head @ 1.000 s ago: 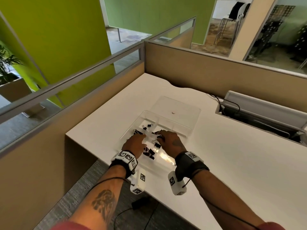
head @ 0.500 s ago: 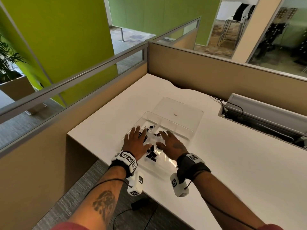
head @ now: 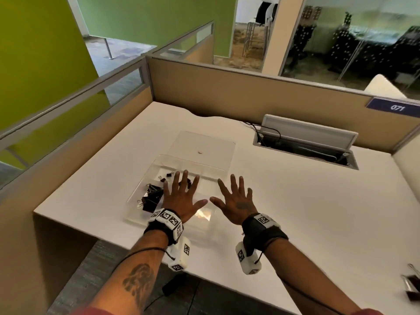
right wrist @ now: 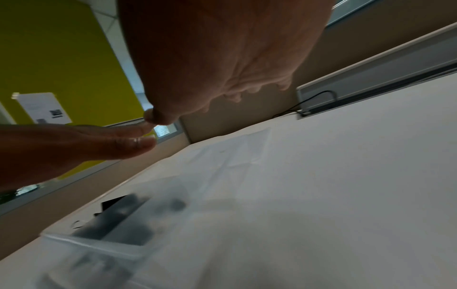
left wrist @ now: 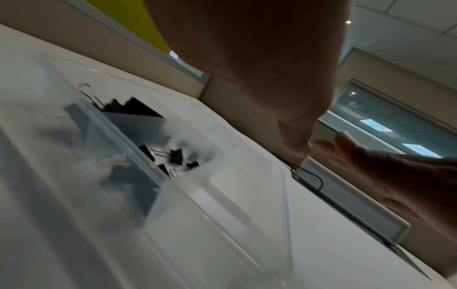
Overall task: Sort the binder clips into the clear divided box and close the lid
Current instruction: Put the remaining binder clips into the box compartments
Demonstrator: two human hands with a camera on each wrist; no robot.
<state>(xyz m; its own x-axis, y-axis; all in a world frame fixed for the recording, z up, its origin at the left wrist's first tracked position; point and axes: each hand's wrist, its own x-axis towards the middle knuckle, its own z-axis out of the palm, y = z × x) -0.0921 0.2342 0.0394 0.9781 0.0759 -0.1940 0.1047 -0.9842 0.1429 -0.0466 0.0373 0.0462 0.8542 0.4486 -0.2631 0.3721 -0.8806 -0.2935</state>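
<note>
A person's left hand (head: 179,198) and right hand (head: 236,201) hung palm-down with fingers (head: 185,178) straight and spread, holding nothing, above a clear divided box (head: 145,192) on a white table (head: 306,212). The left hand was over the middle of the box, the right over its right edge. The lid (head: 204,144) lay open and flat on the table behind the box. Large black binder clips (head: 151,198) filled a compartment on the left, and smaller clips (head: 167,176) sat in the one behind it. From the left wrist the box (left wrist: 173,185) showed blurred, with small clips (left wrist: 173,156) inside. Another clip (head: 412,289) lay on the table at the far right edge, well apart from the box. A blue sign (head: 395,107) on the partition read "071". Both wrists wore bands (head: 167,220) printed with black-and-white square markers. A cable tray (head: 306,142) stood open in the table near the back partition, a black cable (head: 268,130) running into it.
</note>
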